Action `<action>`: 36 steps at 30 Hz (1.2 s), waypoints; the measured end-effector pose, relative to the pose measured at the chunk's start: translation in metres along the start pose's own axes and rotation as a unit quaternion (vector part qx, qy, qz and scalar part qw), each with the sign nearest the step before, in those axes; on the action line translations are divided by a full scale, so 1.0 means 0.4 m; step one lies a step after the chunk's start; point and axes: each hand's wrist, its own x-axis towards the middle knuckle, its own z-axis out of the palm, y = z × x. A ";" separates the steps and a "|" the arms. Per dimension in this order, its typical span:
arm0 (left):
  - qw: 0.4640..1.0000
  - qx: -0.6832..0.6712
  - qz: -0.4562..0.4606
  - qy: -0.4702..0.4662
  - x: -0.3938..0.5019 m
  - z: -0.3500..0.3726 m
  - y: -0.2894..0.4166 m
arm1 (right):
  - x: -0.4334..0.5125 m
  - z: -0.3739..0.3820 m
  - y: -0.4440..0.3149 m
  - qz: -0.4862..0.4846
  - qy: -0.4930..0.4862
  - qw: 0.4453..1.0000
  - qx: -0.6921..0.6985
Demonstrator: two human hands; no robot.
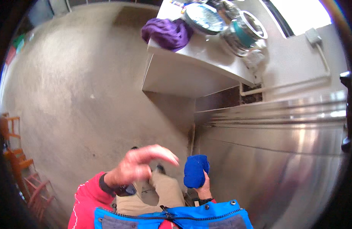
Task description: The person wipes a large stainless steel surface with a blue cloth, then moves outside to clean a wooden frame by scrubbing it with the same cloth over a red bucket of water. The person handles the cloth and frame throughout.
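A folded blue cloth (194,171) sits in my right hand (204,186), whose fingers wrap around its right side; part of the hand is hidden behind the cloth. To the left of it, my left hand (138,166) is raised in front of my legs with nothing in it. Its fingers point right towards the cloth, apart from it, and look slightly blurred. A dark wristwatch (125,190) is on my left wrist.
Ahead stands a white counter (193,71) holding a bundle of purple cloth (168,33), a round lidded container (206,17) and a clear jar (242,34). A stainless steel surface (265,171) extends along my right. Wooden chairs (19,157) stand at the far left.
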 end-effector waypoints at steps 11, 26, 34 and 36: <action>0.816 -0.115 0.089 -0.560 -0.042 0.669 0.122 | -0.283 -0.372 0.277 -0.142 -0.039 0.973 0.179; 0.491 -0.086 -0.080 -0.863 -0.310 1.348 0.136 | -0.720 -0.887 0.861 -0.404 0.179 0.804 0.398; 0.556 -0.075 0.037 -0.827 -0.380 1.539 -0.092 | -0.695 -0.836 0.880 -0.424 0.032 0.718 0.550; 0.603 0.189 0.276 -0.724 -0.305 1.602 -0.244 | -0.698 -0.821 0.791 -0.452 -0.030 0.708 0.541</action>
